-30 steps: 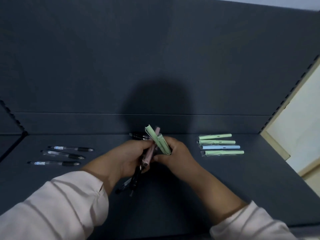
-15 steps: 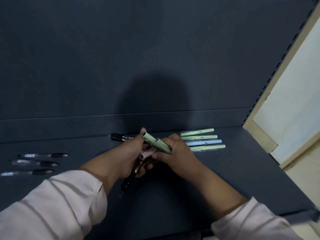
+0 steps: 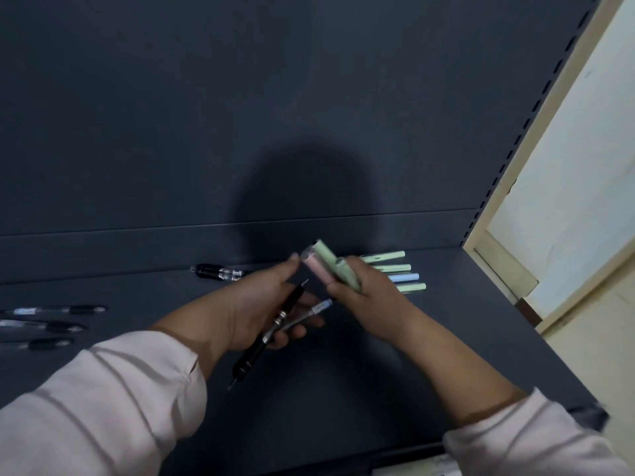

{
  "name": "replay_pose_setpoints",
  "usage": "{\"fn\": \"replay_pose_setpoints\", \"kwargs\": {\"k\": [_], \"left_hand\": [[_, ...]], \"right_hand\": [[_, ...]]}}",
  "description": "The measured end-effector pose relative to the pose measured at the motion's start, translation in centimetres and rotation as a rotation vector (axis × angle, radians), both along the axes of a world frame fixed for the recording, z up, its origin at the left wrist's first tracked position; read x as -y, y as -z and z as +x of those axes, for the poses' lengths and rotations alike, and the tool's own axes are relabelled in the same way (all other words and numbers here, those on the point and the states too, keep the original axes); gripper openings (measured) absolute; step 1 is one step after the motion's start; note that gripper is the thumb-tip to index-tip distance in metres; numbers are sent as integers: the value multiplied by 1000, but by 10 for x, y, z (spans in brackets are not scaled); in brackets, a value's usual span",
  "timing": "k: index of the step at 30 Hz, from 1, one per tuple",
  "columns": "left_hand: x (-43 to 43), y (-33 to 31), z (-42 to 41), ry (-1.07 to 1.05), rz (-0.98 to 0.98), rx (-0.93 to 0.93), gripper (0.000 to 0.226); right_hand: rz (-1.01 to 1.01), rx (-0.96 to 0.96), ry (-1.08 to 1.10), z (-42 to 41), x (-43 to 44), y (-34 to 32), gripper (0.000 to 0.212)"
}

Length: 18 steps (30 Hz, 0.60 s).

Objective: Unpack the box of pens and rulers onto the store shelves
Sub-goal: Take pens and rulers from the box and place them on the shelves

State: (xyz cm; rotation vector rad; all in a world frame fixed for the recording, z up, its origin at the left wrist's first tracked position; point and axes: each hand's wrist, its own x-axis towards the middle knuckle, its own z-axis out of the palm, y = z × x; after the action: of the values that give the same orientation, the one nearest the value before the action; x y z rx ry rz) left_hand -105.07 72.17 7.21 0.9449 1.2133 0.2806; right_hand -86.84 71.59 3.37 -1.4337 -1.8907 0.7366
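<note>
Scene: I look down through the head camera at a dark shelf [image 3: 429, 372], with both hands over its middle and pale sleeves [image 3: 103, 407] at the front edge
Left hand: my left hand [image 3: 254, 304] has its fingers [image 3: 292, 334] curled round a black pen [image 3: 275, 324] and a slim grey pen [image 3: 311, 312], both lying across the palm; the thumb reaches towards the end of the pink pen [image 3: 316, 271]
Right hand: my right hand [image 3: 371, 300], just beside the left, has its fingers [image 3: 340, 288] pinching a bunch of pastel pens [image 3: 330, 264], two green and the pink one as far as I can tell, tilted up towards the back edge
Already set out: a row of pastel pens [image 3: 400, 273] near the back right corner, partly hidden by the right hand; two black pens [image 3: 214, 271] along the back edge; three clear pens [image 3: 51, 321] by the left edge
Box and rulers: not in view
Handling: I judge these pens light, stiff and smooth, so a bunch can slide or roll apart; hold across the mid-barrel, not at the ends
Step in hand: sorting the mix by kind, I think, with the pastels bound for the right-hand row
</note>
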Motion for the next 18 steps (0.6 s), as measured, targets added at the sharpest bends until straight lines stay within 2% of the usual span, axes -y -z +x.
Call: {"fn": "replay_pose_setpoints", "kwargs": {"k": [3, 5, 9, 12, 14, 18], "left_hand": [[1, 0, -1, -43, 3, 0, 38], [0, 2, -3, -63, 6, 21, 28], [-2, 7, -8, -96, 53, 61, 21], [-2, 8, -9, -134, 67, 100, 19], [-1, 9, -9, -157, 73, 118, 20], [-1, 13, -9, -218, 80, 139, 20]], "right_hand": [[44, -38, 118, 18, 4, -5, 11], [46, 72, 128, 29, 8, -7, 11], [132, 552, 123, 54, 13, 6, 32], [74, 762, 92, 64, 16, 21, 47], [51, 806, 79, 69, 19, 28, 56], [-12, 723, 50, 69, 24, 32, 88]]}}
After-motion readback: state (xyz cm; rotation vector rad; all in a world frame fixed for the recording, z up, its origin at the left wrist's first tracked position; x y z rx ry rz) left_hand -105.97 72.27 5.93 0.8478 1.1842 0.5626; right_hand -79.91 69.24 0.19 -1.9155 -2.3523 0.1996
